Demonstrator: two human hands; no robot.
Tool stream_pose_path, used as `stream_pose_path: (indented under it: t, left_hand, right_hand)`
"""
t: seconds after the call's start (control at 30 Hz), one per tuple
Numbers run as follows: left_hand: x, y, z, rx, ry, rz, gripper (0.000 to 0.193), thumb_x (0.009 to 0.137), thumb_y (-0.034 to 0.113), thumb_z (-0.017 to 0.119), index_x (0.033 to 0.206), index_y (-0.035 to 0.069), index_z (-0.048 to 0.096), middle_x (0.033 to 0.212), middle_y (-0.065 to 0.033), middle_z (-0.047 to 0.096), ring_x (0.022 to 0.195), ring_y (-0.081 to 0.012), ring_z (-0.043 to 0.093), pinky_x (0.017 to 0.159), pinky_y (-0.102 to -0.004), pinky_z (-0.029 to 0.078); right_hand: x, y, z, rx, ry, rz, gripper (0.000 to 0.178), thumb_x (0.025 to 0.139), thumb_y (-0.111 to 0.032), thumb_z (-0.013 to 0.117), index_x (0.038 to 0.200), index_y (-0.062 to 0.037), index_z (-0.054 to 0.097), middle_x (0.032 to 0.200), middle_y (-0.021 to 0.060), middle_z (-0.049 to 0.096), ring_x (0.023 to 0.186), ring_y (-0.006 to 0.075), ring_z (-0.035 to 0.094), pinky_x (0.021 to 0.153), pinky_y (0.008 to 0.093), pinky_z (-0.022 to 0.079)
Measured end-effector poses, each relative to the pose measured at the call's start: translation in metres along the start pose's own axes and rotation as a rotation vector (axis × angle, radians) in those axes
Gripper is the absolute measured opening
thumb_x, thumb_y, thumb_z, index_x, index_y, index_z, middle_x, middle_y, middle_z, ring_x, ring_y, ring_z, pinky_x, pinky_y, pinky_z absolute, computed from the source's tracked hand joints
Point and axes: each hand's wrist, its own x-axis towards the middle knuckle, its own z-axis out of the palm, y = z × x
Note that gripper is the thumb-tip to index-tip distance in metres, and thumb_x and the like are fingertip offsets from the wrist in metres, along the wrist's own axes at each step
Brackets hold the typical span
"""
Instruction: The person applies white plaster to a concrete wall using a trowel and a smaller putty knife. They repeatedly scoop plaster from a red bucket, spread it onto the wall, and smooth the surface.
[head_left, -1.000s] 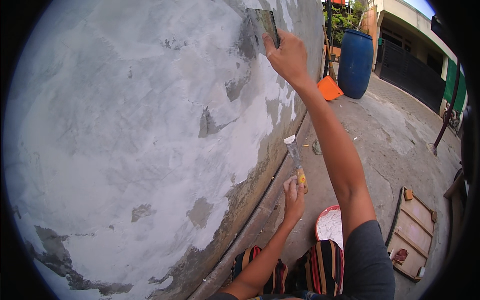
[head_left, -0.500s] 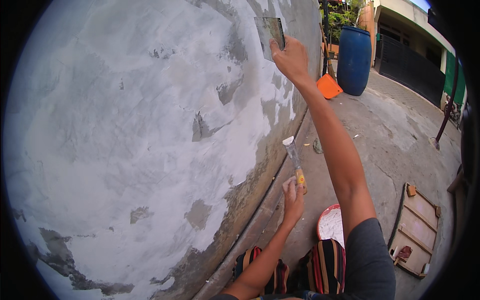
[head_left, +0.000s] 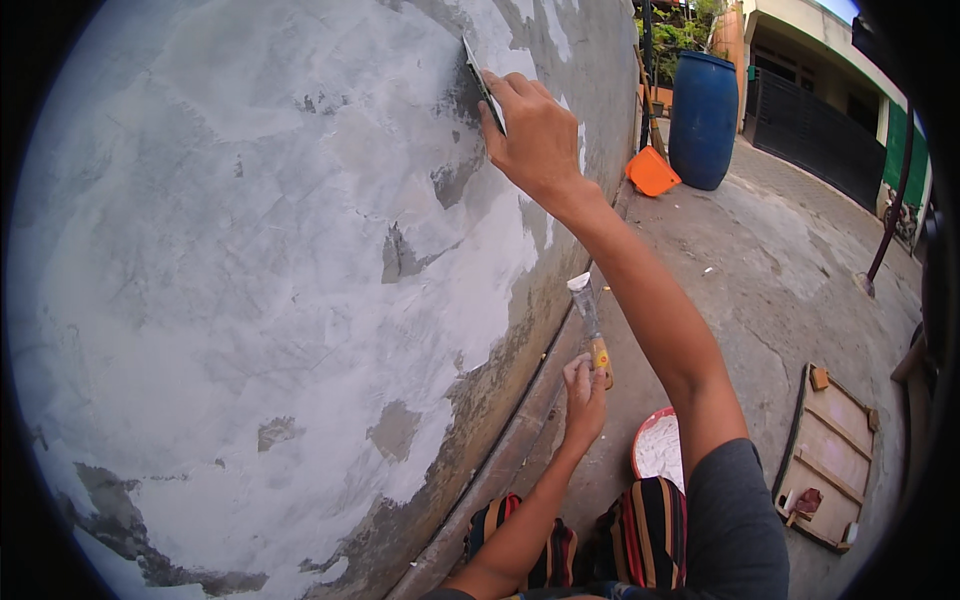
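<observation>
My right hand is closed on a flat, thin putty blade, turned nearly edge-on against the upper part of the wall. White filler coats much of that wall in uneven patches, with bare grey cement showing between them. Lower down, my left hand grips the wooden handle of a narrow putty knife, held upright and apart from the wall. A dab of white filler sits on its tip. Beside my knees stands a red-rimmed tub of white paste, partly hidden by my right arm.
A blue barrel and an orange dustpan stand beyond my right arm. On the concrete ground to the right lies a wooden-framed panel with small items on it. A dark pole rises at the far right.
My right hand has moved left along the wall, and its blade has turned from nearly face-on to edge-on. The left hand with the putty knife has hardly moved.
</observation>
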Motion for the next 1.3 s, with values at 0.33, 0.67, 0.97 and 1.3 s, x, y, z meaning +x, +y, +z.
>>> stream_pose_path:
  t: [0.33,0.67,0.97,1.3]
  left_hand:
    - [-0.001,-0.001,0.003,-0.007,-0.004,0.029,0.042,0.103,0.029,0.043,0.126,-0.006,0.047,0.13,-0.0185,0.037,0.122,-0.0313,0.042,0.106,-0.038,0.034]
    - [0.001,-0.006,0.0,0.029,0.0,-0.012,0.044,0.103,0.03,0.043,0.127,-0.006,0.046,0.131,-0.0177,0.037,0.122,-0.0307,0.042,0.106,-0.0371,0.034]
    - [0.003,-0.008,0.003,0.061,-0.005,0.011,0.045,0.103,0.03,0.043,0.128,-0.008,0.045,0.131,-0.0186,0.038,0.122,-0.0304,0.042,0.105,-0.0366,0.035]
    - [0.002,0.012,-0.006,-0.139,-0.022,-0.147,0.051,0.104,0.034,0.042,0.133,-0.007,0.041,0.131,-0.0179,0.041,0.122,-0.0281,0.043,0.104,-0.0369,0.036]
  right_hand:
    - [0.017,0.042,-0.003,-0.008,0.048,0.223,0.027,0.086,-0.014,0.059,0.109,-0.005,0.069,0.089,0.0106,0.068,0.083,0.0306,0.063,0.069,0.043,0.05]
    - [-0.017,0.008,-0.01,0.051,0.058,-0.064,0.044,0.075,-0.004,0.067,0.119,-0.0071,0.064,0.091,0.0048,0.065,0.079,0.0242,0.062,0.064,0.037,0.051]
    - [0.01,0.023,0.004,-0.006,0.079,0.014,0.032,0.081,-0.009,0.063,0.112,-0.0089,0.068,0.086,0.0074,0.066,0.081,0.0249,0.062,0.065,0.0362,0.051]
    - [-0.18,0.037,-0.138,0.43,-0.006,0.738,0.02,0.092,-0.017,0.063,0.102,0.0004,0.064,0.089,0.0076,0.067,0.073,0.0156,0.062,0.068,0.0296,0.049]
